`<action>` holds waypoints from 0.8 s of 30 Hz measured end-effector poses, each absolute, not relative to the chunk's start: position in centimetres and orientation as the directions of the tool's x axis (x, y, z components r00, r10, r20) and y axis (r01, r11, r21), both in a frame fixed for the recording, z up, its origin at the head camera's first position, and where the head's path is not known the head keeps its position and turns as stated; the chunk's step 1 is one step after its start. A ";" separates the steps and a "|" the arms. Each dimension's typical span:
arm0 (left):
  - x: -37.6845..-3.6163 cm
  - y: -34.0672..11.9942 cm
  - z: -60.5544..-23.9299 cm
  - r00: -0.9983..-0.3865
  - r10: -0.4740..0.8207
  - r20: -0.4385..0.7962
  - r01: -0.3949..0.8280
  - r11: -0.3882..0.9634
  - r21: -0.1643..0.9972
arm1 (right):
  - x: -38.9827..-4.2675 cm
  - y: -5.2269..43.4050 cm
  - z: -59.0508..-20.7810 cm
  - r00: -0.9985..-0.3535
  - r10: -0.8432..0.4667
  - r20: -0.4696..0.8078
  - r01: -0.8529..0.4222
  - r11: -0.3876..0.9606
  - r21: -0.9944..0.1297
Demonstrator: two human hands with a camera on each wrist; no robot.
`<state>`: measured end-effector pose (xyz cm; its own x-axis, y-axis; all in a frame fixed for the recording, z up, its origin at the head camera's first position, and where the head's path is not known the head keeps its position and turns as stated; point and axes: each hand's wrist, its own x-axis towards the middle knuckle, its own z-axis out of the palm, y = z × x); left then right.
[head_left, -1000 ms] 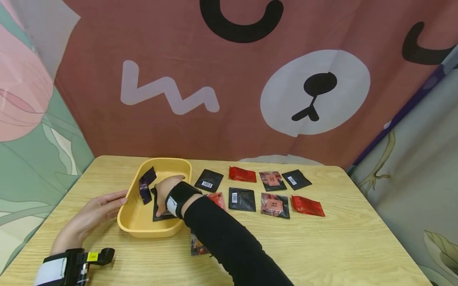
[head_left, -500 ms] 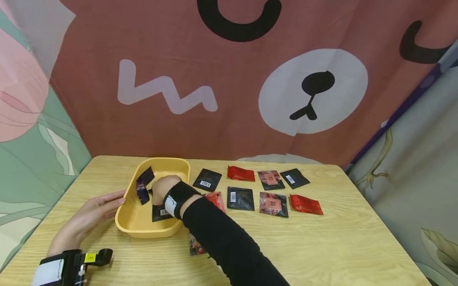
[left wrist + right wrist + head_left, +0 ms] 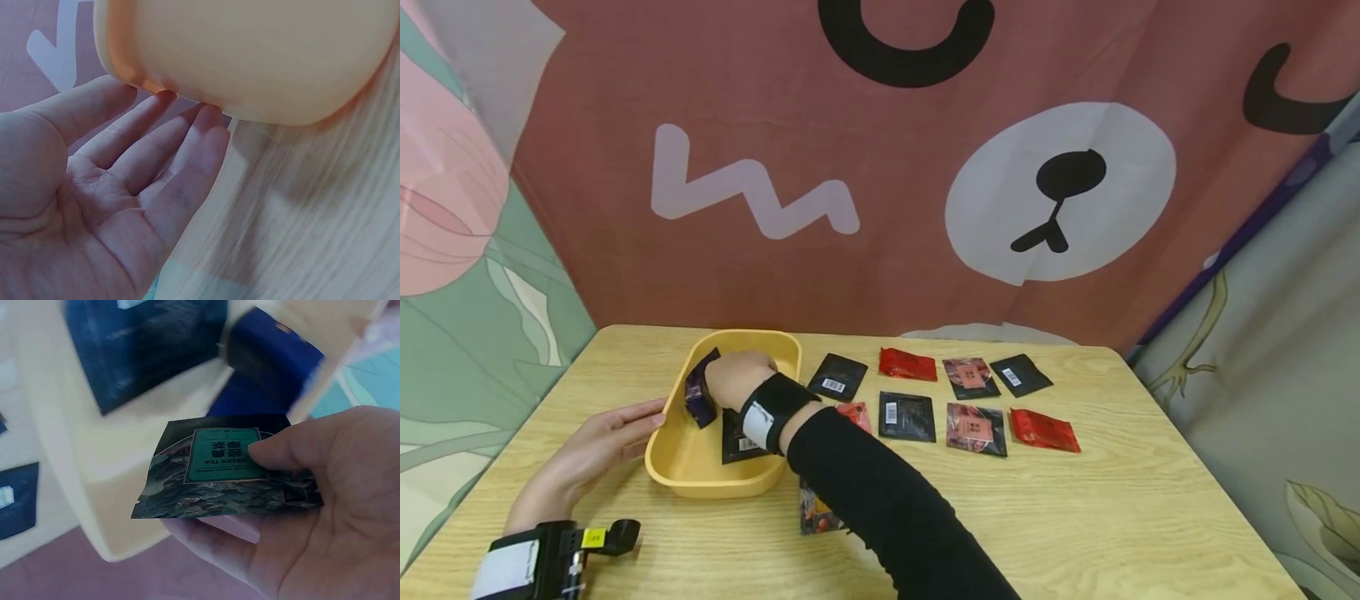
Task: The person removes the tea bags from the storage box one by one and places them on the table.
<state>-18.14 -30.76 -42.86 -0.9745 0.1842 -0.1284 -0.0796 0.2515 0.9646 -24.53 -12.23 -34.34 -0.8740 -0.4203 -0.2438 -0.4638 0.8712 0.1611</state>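
Note:
My right hand (image 3: 734, 379) hovers inside the yellow tray (image 3: 722, 487), near its far left. It pinches a dark green tea packet (image 3: 225, 465) between thumb and fingers (image 3: 278, 449); the head view hides this packet. A black packet (image 3: 737, 439) (image 3: 144, 344) lies flat on the tray floor below. A dark blue packet (image 3: 700, 393) (image 3: 269, 369) leans on the tray's left wall beside my hand. My left hand (image 3: 613, 435) (image 3: 147, 181) lies flat and open on the table, fingertips touching the tray's (image 3: 250, 56) left outer wall.
Several black, red and pink-labelled packets lie in two rows right of the tray, such as a black one (image 3: 837, 377) and a red one (image 3: 1045, 431). Another packet (image 3: 815, 514) shows partly under my right forearm. A printed curtain (image 3: 880, 167) hangs behind the wooden table (image 3: 1112, 517).
My right hand has lifted off the black packet on the tray floor and moved toward the far left, next to the leaning blue packet. The left hand has stayed put.

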 end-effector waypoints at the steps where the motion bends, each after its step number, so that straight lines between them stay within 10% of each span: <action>1: -18.2 -30.8 -42.9 -0.975 0.185 -0.126 -0.078 0.248 0.966 | -24.5 -12.2 -34.0 -0.868 -0.432 -0.243 -0.476 0.865 0.162; 11: -18.2 -30.7 -42.7 -0.973 0.186 -0.136 -0.083 0.266 0.960 | -24.0 -11.1 -32.4 -0.794 -0.559 -0.240 -0.599 0.787 0.148; 24: -18.1 -30.6 -42.8 -0.976 0.183 -0.114 -0.069 0.235 0.970 | -19.9 -3.0 -32.2 -0.666 -0.733 0.140 -0.740 0.673 0.002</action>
<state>-18.12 -30.55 -42.77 -0.9764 0.1833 -0.1140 -0.0691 0.2349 0.9696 -19.95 -2.99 -32.22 -0.6659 -0.7328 0.1403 -0.7399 0.6728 0.0025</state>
